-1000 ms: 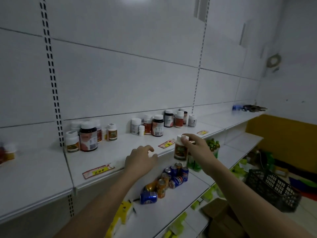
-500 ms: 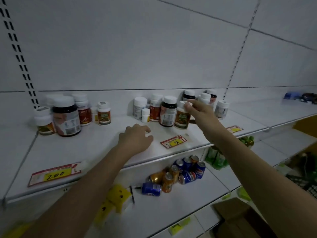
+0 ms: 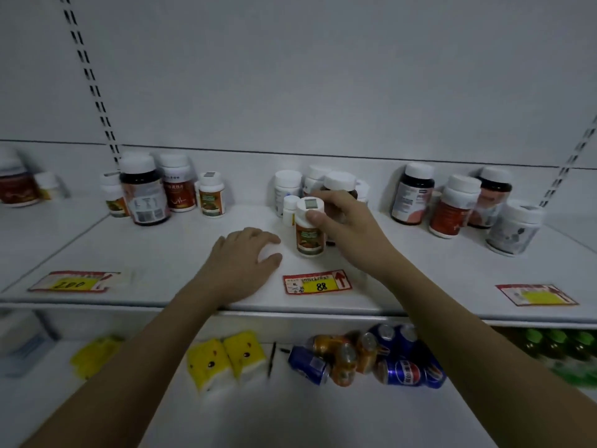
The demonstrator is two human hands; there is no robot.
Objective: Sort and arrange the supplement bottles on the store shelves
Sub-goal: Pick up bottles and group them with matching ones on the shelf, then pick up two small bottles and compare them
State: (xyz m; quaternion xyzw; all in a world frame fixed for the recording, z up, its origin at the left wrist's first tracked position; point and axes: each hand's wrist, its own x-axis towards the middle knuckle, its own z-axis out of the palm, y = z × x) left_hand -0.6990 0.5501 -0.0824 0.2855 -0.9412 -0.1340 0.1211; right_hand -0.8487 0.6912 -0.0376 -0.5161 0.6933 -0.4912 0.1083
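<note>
Right hand point(image 3: 347, 221) gripping white-capped supplement bottle point(image 3: 309, 231) by its cap | bottle upright, cap up, base on shelf point(image 3: 161, 253) | left hand point(image 3: 240, 263) empty, loosely curled, resting on shelf just beside bottle

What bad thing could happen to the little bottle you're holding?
The right hand pinches the small bottle only at its cap, so it might tip as it lands. The small white bottle and the cluster behind it stand close, so a nudge could topple them.
</note>
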